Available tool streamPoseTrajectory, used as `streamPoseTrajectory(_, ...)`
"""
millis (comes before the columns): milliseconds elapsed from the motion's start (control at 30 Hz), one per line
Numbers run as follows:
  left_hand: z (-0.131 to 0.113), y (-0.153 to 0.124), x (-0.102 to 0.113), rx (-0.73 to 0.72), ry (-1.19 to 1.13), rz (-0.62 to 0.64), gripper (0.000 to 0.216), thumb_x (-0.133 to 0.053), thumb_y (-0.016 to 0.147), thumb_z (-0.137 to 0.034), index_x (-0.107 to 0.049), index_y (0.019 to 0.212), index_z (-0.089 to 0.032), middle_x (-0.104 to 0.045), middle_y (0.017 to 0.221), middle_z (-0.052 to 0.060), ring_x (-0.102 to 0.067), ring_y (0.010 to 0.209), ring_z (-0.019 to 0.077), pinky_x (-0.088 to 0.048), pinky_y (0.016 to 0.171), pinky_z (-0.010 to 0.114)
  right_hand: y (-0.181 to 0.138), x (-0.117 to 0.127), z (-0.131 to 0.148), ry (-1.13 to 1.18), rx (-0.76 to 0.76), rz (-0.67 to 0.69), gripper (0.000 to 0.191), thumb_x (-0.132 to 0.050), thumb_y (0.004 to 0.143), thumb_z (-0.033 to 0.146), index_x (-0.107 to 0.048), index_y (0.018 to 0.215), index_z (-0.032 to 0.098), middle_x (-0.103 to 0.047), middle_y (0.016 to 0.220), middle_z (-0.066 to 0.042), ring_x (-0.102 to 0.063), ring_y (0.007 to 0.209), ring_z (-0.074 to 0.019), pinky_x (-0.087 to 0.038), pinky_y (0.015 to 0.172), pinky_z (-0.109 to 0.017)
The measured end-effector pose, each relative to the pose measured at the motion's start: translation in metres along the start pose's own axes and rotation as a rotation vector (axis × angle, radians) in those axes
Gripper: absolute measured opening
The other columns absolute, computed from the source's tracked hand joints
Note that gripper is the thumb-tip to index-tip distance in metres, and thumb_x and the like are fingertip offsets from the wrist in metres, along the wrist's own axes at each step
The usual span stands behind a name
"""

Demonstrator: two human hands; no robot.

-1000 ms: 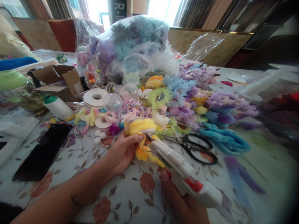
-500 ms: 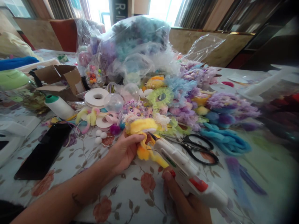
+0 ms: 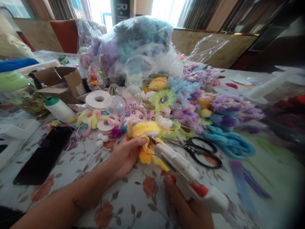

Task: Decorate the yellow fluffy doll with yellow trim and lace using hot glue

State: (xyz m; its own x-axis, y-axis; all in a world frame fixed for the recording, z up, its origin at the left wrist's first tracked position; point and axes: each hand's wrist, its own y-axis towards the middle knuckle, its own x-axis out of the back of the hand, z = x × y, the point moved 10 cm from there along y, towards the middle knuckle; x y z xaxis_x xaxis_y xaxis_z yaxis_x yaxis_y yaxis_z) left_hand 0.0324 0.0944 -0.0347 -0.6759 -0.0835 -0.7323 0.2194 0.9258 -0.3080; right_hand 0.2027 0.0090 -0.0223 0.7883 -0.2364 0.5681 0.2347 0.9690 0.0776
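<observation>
Glue gun (image 3: 181, 165) (one) fills right hand (image 3: 184, 205) — left hand (image 3: 126, 156) pinches yellow fabric (image 3: 145, 156).

The left hand (image 3: 128, 156) pinches while the right hand (image 3: 183, 205) grips, curled.

On the flowered tablecloth (image 3: 133, 197), 1 flat black device (image 3: 44, 156) lies left; scissors (image 3: 190, 150) sit right, blue fabric (image 3: 230, 143) just beside them!
</observation>
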Motion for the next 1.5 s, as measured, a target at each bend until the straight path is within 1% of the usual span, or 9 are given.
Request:
streamPoseTrajectory(133,-0.002,0.000,-0.002,-0.006,0.019,0.002,0.011,-0.073,0.069,-0.009,-0.070,0.079,-0.012,-0.070,0.081,0.005,-0.066,0.078,0.0168,-0.054,0.084,0.026,0.001,0.002,-0.002,-0.031,0.006,-0.001,0.050,-0.056,0.087,0.062,-0.060,0.054,0.024,-0.059,0.052,0.000,-0.056,0.052,-0.0169,-0.047,0.054,-0.025)
streamPoseTrajectory(267,-0.003,0.000,-0.002,-0.007,0.020,0.000,0.012,-0.073,0.069,-0.008,-0.070,0.080,-0.013,-0.071,0.083,0.005,-0.066,0.079,0.0166,-0.054,0.080,0.026,0.001,0.000,-0.004,-0.009,-0.016,0.018,0.054,-0.054,0.087,0.064,-0.057,0.051,0.024,-0.054,0.047,0.001,-0.052,0.047,-0.0156,-0.044,0.048,-0.025)
streamPoseTrajectory(367,-0.002,0.001,-0.001,-0.007,-0.002,-0.003,0.017,-0.073,0.069,-0.007,-0.070,0.084,-0.013,-0.071,0.084,0.005,-0.067,0.080,0.0174,-0.054,0.081,0.026,0.001,-0.002,-0.006,0.008,-0.060,0.023,0.052,-0.055,0.087,0.063,-0.057,0.052,0.024,-0.047,0.042,0.003,-0.047,0.042,-0.0151,-0.042,0.044,-0.027)
streamPoseTrajectory(467,-0.002,0.000,-0.001,-0.010,-0.019,-0.010,0.031,-0.073,0.068,-0.006,-0.071,0.097,-0.015,-0.072,0.087,0.005,-0.069,0.087,0.0210,-0.054,0.084,0.029,0.001,-0.004,-0.007,0.045,-0.082,0.027,0.052,-0.055,0.085,0.065,-0.056,0.053,0.024,-0.043,0.041,0.003,-0.050,0.044,-0.0163,-0.043,0.044,-0.027)
streamPoseTrajectory(667,-0.003,0.000,-0.001,-0.004,-0.011,-0.021,0.040,-0.073,0.068,-0.006,-0.069,0.107,-0.017,-0.072,0.089,0.004,-0.070,0.085,0.0196,-0.055,0.084,0.029,0.000,-0.001,-0.009,0.093,-0.128,-0.013,0.049,-0.056,0.085,0.064,-0.061,0.056,0.024,-0.056,0.049,-0.001,-0.061,0.057,-0.0205,-0.047,0.047,-0.027)
streamPoseTrajectory(833,-0.001,0.000,0.001,0.013,-0.023,-0.026,0.040,-0.073,0.068,-0.006,-0.069,0.106,-0.017,-0.072,0.089,0.004,-0.069,0.082,0.0185,-0.055,0.081,0.027,0.001,0.003,-0.006,0.049,-0.124,-0.027,0.050,-0.056,0.085,0.064,-0.060,0.055,0.023,-0.059,0.051,0.001,-0.056,0.050,-0.0163,-0.050,0.054,-0.027)
streamPoseTrajectory(1100,-0.002,0.000,0.002,-0.007,-0.015,-0.016,0.038,-0.073,0.069,-0.007,-0.069,0.105,-0.018,-0.072,0.091,0.004,-0.069,0.087,0.0194,-0.054,0.085,0.030,0.000,0.002,-0.009,0.086,-0.162,-0.033,0.050,-0.057,0.084,0.064,-0.060,0.055,0.023,-0.056,0.049,-0.001,-0.061,0.055,-0.0178,-0.033,0.035,-0.024)
streamPoseTrajectory(1367,0.000,0.001,0.001,0.008,-0.018,-0.008,0.032,-0.073,0.069,-0.007,-0.070,0.100,-0.015,-0.071,0.092,0.006,-0.068,0.084,0.0184,-0.055,0.080,0.027,-0.001,0.001,-0.014,0.082,-0.189,-0.016,0.051,-0.059,0.082,0.066,-0.057,0.052,0.024,-0.046,0.040,0.000,-0.062,0.054,-0.0206,-0.030,0.030,-0.023)
streamPoseTrajectory(1500,-0.001,0.000,0.001,0.006,-0.012,-0.012,0.031,-0.073,0.069,-0.007,-0.071,0.099,-0.016,-0.071,0.093,0.006,-0.067,0.085,0.0190,-0.055,0.079,0.028,-0.002,0.000,-0.017,0.119,-0.203,-0.024,0.047,-0.061,0.082,0.062,-0.061,0.057,0.023,-0.054,0.047,-0.001,-0.063,0.054,-0.0202,-0.027,0.028,-0.023)
